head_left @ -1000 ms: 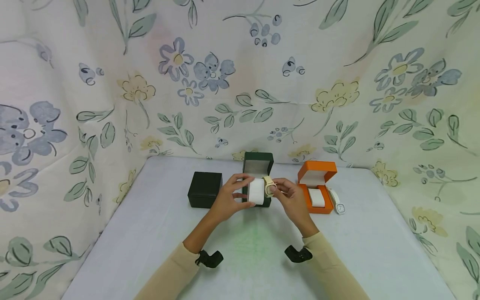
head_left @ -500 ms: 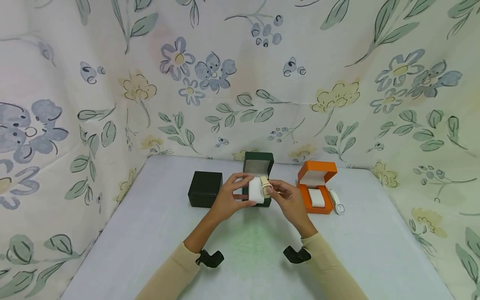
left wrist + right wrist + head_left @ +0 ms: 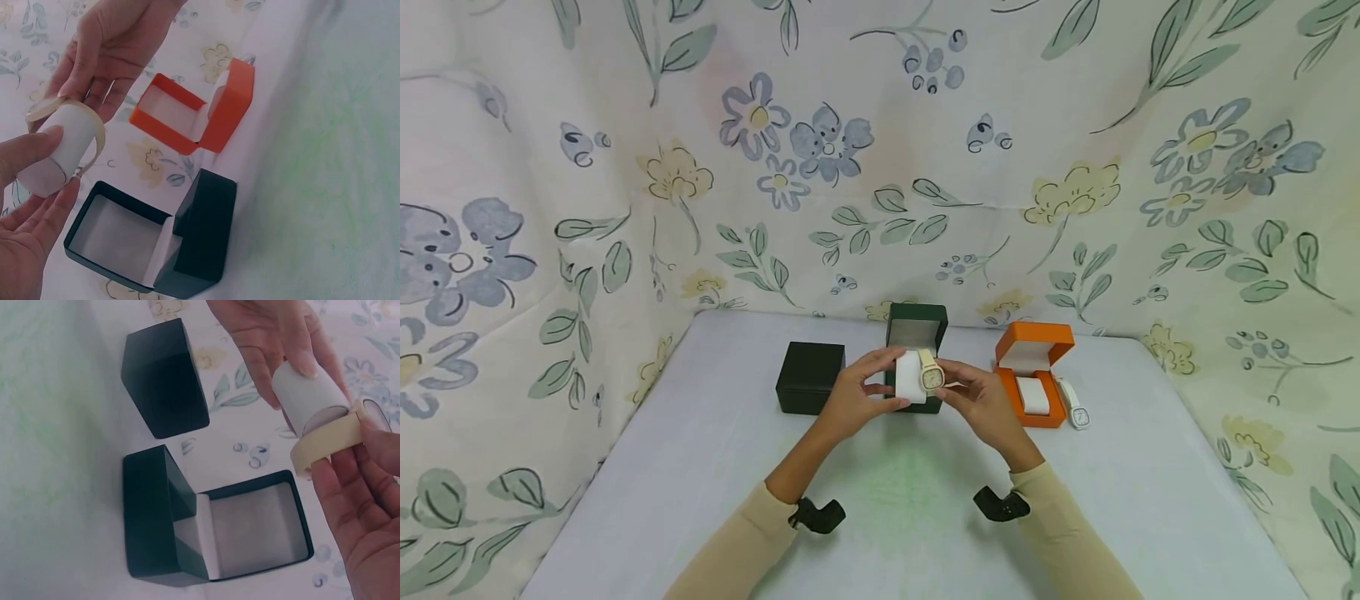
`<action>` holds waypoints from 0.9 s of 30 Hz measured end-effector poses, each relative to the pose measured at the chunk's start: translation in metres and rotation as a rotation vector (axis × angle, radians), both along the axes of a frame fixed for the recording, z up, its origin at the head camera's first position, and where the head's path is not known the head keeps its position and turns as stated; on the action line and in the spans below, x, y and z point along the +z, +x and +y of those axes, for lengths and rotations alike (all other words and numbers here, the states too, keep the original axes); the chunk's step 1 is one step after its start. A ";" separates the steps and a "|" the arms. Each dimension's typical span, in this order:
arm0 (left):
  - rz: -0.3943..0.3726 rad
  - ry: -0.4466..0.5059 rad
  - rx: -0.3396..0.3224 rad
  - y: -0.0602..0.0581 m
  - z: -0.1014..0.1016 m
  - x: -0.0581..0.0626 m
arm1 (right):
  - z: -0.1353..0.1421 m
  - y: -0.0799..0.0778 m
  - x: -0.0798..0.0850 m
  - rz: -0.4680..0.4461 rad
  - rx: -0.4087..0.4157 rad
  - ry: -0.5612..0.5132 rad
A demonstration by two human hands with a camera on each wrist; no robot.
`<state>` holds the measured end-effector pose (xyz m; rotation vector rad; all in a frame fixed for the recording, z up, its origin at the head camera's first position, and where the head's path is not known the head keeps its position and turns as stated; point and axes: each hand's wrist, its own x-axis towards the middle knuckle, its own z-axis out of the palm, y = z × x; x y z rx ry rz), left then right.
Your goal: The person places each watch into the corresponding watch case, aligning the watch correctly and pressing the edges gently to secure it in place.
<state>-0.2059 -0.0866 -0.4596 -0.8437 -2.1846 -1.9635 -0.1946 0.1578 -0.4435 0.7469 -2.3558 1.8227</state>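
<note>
My left hand (image 3: 859, 393) holds a white watch cushion (image 3: 910, 377) between thumb and fingers. A cream wristwatch (image 3: 932, 376) with a squarish dial is in my right hand (image 3: 983, 404), pinched at its case. In the left wrist view the strap (image 3: 100, 134) loops around one end of the cushion (image 3: 74, 140). The right wrist view shows the watch band (image 3: 328, 440) at the cushion's end, my right thumb on the case. Just behind the hands stands a dark green watch box (image 3: 917, 323), its lid up, partly hidden by the cushion and fingers.
To the left sits a closed black box (image 3: 810, 379). On the right an orange watch box (image 3: 1036, 342) stands with lid raised and a white cushion (image 3: 1033, 396) inside. A white watch (image 3: 1077, 410) lies beside it on the white tabletop (image 3: 895, 517).
My right hand has brought the cream watch leftward onto the end of the cushion and turned its dial toward the head camera. My left hand has kept its hold, nearly still.
</note>
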 end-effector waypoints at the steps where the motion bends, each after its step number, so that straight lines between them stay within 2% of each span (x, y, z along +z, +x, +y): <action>1: 0.000 0.001 -0.002 0.000 0.000 0.000 | 0.000 0.000 0.000 0.000 -0.004 0.004; 15: 0.017 0.003 0.052 0.001 0.002 0.001 | -0.003 0.000 0.002 0.007 -0.027 0.006; 22: -0.014 0.026 0.073 0.002 0.004 0.002 | -0.005 0.000 0.000 0.000 -0.031 -0.023; 27: -0.037 0.013 0.083 0.010 0.007 0.013 | -0.006 0.000 -0.001 -0.008 -0.033 -0.034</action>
